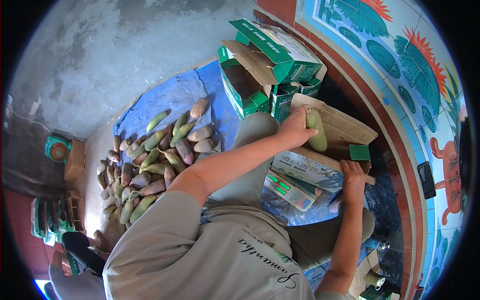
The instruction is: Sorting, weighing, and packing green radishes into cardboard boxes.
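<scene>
Mango (316,131), smooth green oblong, clasped by left hand (296,127) over cardboard box (350,131).

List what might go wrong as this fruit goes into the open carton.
1. The left hand grips the green fruit by one end only; it might slip and bruise.
2. The right hand holds just the edge of the open carton, which rests tilted on another box, so it may tip.
3. The fruit pile on the blue tarp looks loose; pieces could roll.
</scene>
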`<state>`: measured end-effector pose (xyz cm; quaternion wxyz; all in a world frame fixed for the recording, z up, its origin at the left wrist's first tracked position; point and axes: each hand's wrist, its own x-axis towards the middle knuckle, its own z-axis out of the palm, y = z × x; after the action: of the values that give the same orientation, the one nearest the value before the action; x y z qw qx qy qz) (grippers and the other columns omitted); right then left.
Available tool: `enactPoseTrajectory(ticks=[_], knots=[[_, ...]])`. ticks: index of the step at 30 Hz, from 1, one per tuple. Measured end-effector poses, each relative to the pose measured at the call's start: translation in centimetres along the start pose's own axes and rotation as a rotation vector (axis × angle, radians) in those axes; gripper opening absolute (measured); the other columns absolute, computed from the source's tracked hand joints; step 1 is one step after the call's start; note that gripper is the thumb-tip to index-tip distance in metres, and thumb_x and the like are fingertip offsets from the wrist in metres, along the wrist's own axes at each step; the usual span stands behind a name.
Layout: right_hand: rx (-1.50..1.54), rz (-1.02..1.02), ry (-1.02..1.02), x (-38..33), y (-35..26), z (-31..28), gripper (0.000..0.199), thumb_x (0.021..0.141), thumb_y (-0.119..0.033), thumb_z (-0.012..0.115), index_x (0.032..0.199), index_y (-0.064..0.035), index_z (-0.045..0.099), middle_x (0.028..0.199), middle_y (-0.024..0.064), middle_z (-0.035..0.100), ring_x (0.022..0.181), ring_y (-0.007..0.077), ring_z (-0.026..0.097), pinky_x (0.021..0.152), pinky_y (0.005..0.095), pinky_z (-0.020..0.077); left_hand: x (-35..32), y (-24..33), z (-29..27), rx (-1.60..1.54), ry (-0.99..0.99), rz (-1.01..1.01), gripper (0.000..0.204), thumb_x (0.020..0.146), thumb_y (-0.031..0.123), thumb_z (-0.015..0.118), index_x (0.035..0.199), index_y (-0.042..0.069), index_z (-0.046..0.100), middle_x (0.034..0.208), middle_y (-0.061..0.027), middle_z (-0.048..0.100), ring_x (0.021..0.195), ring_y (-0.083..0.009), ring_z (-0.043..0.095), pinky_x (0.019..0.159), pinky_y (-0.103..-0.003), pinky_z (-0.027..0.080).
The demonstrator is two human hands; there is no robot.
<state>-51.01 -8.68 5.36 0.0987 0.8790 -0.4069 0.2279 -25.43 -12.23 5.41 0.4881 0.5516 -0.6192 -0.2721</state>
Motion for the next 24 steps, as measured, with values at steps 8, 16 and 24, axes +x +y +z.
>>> enactPoseTrajectory(ticks=[8,16,24], knots=[[0.007,0.061,-0.062,-0.6,1.0,0.4,0.024,0.071,-0.003,0.052,0.093,-0.0043,0.061,0.087,0.0096,0.061,0.083,0.0274,0.057,0.073,0.0365,0.0472,0.4,-0.4,2.2,0.27,-0.28,-0.039,0.063,0.068,0.017,0.072,0.119,0.001,0.039,0.115,-0.0208,0.051,0.107,-0.0362,0.051,0.09,-0.04,0.042],[0.012,0.121,-0.07,-0.7,0.8,0.4,0.021,0.073,-0.001,0.052,0.091,-0.0049,0.061,0.081,0.0103,0.06,0.078,0.0283,0.057,0.069,0.0383,0.0465,0.5,-2.1,4.4,0.435,-0.526,-0.065,0.053,0.067,0.01,0.07,0.113,0.005,0.045,0.113,-0.0179,0.054,0.102,-0.0348,0.055,0.083,-0.041,0.045],[0.05,0.105,-0.071,-0.1,0.5,0.2,0.025,0.07,0.004,0.053,0.092,-0.005,0.061,0.083,0.0119,0.06,0.081,0.0309,0.057,0.072,0.0402,0.0456,0.7,-5.0,4.2,0.52,-0.5,-0.054,0.013,0.079,0.012,0.055,0.088,0.004,0.062,0.089,-0.018,0.063,0.089,-0.0353,0.059,0.076,-0.044,0.046]])
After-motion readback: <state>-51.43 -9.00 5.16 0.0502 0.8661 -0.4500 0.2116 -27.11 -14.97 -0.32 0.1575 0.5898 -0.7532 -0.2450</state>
